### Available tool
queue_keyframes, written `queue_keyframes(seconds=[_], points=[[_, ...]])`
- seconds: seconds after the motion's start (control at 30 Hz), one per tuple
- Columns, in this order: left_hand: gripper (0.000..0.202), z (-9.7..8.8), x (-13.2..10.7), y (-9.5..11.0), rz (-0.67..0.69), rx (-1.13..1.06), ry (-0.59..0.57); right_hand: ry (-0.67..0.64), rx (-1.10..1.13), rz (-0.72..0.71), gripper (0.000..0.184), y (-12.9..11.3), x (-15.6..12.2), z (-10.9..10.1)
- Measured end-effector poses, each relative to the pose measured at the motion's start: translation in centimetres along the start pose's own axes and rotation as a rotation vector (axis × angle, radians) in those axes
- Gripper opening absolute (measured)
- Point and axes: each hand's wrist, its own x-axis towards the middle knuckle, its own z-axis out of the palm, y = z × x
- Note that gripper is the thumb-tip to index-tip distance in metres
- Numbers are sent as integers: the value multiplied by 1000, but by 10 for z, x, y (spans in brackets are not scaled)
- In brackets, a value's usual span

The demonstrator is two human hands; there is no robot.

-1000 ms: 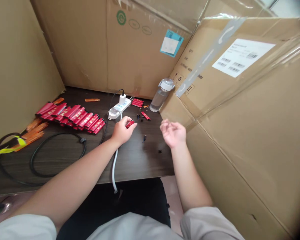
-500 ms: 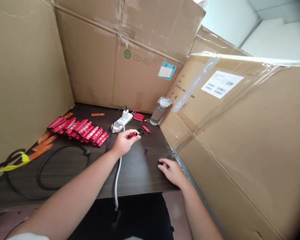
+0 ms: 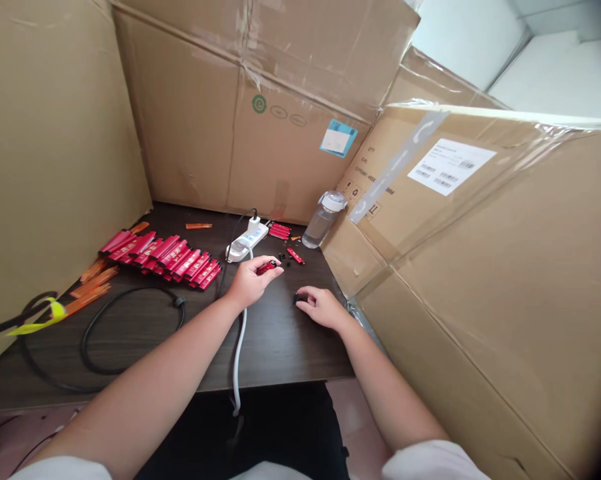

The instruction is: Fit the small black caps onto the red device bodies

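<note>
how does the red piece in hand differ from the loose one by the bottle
The left hand grips the held piece; the loose piece lies on the table. The hand partly covers the held piece, while the loose piece is in full view. The held piece slants up rightward, the loose piece down. Both show red and black.

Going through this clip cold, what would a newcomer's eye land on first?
Probably the heap of red printed casings on the left of the dark desk, bright against tall cardboard walls. Next, near the middle, the left hand holds another red casing, with the right hand beside a small dark part. A clear lidded bottle stands at the far right.
</note>
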Motion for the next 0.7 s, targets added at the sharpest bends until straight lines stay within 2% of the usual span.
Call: queue_keyframes(seconds=[0.13,0.2,0.33,0.47,0.53,0.6,0.7], points=[[24,0,0,0,-6,4,-22,-72,-149,-243,30,-4,8,-15],[25,-1,0,-1,-15,-4,-30,-131,-257,-318,29,-7,13,-20],[26,-2,1,-2,-41,-36,-59,-216,-371,-359,24,-14,23,-23],[26,-3,3,-4,-71,-81,-71,-218,-327,-353,20,-19,31,-21],[25,-4,4,-5,-80,-85,-46,-175,-218,-352,18,-21,36,-22],[24,-5,5,-6,-93,-88,-5,-73,10,-323,14,-24,44,-24],[23,-4,4,-6,-125,-121,39,133,594,-191,14,-35,57,-28]])
